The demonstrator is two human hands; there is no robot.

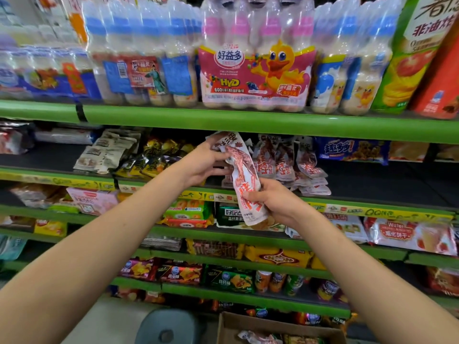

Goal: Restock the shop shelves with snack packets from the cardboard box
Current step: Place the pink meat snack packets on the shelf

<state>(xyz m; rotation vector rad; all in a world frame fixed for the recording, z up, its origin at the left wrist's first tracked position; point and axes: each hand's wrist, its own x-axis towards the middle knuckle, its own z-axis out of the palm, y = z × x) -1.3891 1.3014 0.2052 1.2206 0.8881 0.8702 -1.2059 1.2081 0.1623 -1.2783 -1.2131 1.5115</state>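
Observation:
I hold a bunch of white snack packets (244,175) with red meat print in front of the second shelf. My left hand (207,162) grips the upper end and my right hand (272,202) grips the lower end. Just behind them, more packets of the same kind (290,162) stand on the dark shelf board. The cardboard box (278,327) sits on the floor at the bottom, with a few packets showing inside it.
Green-edged shelves (248,120) fill the view. Packs of drink bottles (255,70) stand on the top shelf, assorted snack and biscuit packs on the lower ones. A grey round stool (169,327) stands left of the box. The shelf board right of the stocked packets (387,180) is bare.

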